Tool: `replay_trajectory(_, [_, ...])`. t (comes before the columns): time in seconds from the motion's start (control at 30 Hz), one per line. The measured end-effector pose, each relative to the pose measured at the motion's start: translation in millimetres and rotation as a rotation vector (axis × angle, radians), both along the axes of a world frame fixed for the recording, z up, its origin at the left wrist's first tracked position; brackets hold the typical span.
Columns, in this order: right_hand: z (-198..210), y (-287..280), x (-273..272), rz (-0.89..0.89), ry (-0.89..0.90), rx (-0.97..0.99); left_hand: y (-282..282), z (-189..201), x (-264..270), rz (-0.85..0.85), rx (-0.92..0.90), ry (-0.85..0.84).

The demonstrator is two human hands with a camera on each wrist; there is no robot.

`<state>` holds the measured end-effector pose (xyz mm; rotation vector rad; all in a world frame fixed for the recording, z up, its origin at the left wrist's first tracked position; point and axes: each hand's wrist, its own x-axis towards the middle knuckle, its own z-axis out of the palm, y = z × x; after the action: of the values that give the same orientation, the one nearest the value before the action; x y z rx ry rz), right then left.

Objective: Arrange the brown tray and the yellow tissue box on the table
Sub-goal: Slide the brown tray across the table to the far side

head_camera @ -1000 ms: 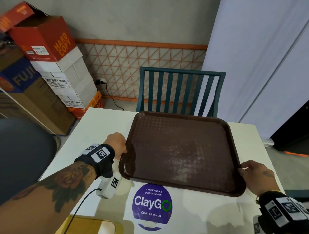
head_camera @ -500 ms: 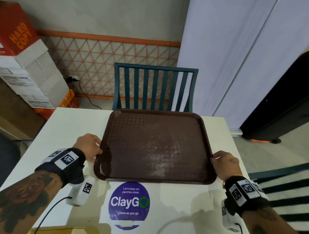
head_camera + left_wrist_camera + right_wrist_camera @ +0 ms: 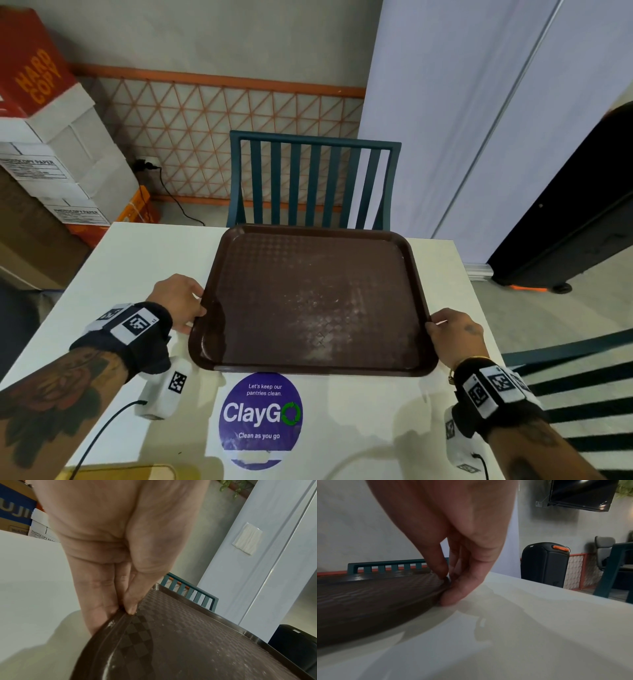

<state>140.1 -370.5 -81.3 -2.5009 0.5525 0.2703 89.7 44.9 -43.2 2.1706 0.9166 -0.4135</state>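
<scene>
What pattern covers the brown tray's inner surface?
A checkered grid texture on the brown tray, clearest in the left wrist view.

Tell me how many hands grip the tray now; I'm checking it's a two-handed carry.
2. The left hand pinches the tray's left rim; the right hand pinches its right rim, near the front corner.

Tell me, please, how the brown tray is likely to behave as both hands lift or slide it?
The brown tray looks like rigid moulded plastic, so it should stay flat, not sag. It carries nothing, so it is probably light. The left hand and right hand pinch only its thin rim, so it could slip or tilt.
</scene>
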Motion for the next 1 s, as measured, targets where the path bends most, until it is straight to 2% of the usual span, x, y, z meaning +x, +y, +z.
replay_trajectory(0.23, [-1.2, -1.5, 0.3, 0.015, 0.01, -0.002, 1.2, -0.9, -3.6, -0.001, 0.003, -0.004])
replay_trajectory(0.4, [10.4, -2.3, -6.5, 0.002, 0.018, -0.046, 4.0, 13.2, -14.4, -0.003, 0.018, -0.018])
replay_trajectory(0.53, [36.4, 4.5, -24.6, 0.049, -0.139, -0.019, 18.4, 42.9, -36.4, -0.073, 0.056, -0.09])
replay_trajectory(0.67, [75.9, 37.0, -63.4, 0.229, -0.247, 0.104, 29.4, 83.5, -79.7, -0.22, 0.099, -0.192])
replay_trajectory(0.8, [119.3, 86.9, -115.8, 0.493, -0.143, 0.146, 33.4, 112.6, -132.8, -0.397, 0.095, -0.243])
replay_trajectory(0.83, [132.5, 108.5, -143.6, 0.571, -0.135, 0.166, 43.2, 122.9, -164.3, -0.424, 0.104, -0.23])
replay_trajectory(0.9, [146.8, 131.5, -170.4, 0.713, -0.116, 0.194, 45.8, 123.3, -183.3, -0.491, 0.103, -0.204])
replay_trajectory(1.0, [160.4, 182.0, -233.5, 0.935, -0.058, 0.17, 68.4, 128.0, -243.7, -0.544, 0.13, -0.184])
